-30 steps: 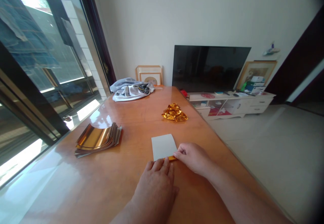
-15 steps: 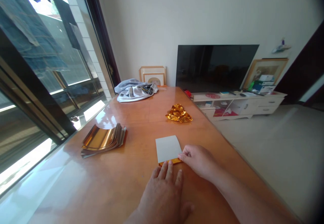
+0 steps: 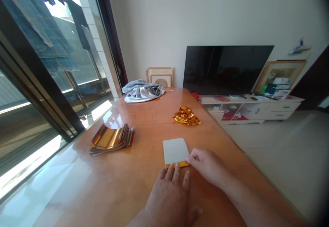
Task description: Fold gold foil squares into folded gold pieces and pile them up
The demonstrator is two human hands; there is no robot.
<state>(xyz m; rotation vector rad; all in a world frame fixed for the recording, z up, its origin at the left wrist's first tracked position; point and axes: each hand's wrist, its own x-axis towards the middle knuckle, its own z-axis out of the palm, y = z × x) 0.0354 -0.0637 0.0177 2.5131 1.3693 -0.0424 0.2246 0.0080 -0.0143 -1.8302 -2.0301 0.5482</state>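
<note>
My left hand [image 3: 171, 192] lies back up, fingers extended and gripping nothing, tips resting on the gold strip [image 3: 183, 164] at twelve o'clock. That strip, along the pale sheet's [image 3: 176, 151] near edge, runs lengthwise roughly nine to three. My right hand [image 3: 207, 165], equally near, thumbs its three-o'clock end; whether it pinches, I cannot tell. The desk [image 3: 136, 179] carries everything.

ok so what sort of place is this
Most likely a living room in someone's home: there's a large flat-screen TV, a low white cabinet, and what looks like laundry hanging at the left.
</note>
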